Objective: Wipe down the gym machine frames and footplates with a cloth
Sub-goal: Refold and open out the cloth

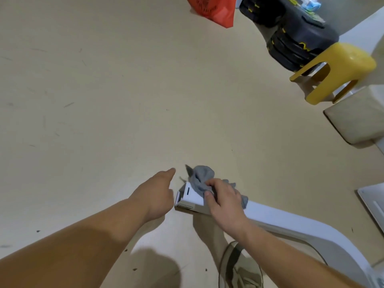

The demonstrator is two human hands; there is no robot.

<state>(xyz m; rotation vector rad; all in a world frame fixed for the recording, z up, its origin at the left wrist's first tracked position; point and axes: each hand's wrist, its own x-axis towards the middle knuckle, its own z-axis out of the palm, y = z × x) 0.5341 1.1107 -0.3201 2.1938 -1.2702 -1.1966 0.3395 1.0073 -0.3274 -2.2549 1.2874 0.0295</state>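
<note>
While the right hand [224,200] grips a bunched grey cloth [200,177] with curled fingers, it presses it onto the end of the white machine frame [270,215], low over the beige floor [124,100]. Left hand [158,192] sits just beside the frame end, holding nothing, fingers loosely extended forward. Shoe [241,267] under the frame. Far right: yellow stool [340,65], black weight plates [299,34] behind it; red bag [214,9] at top.
</note>
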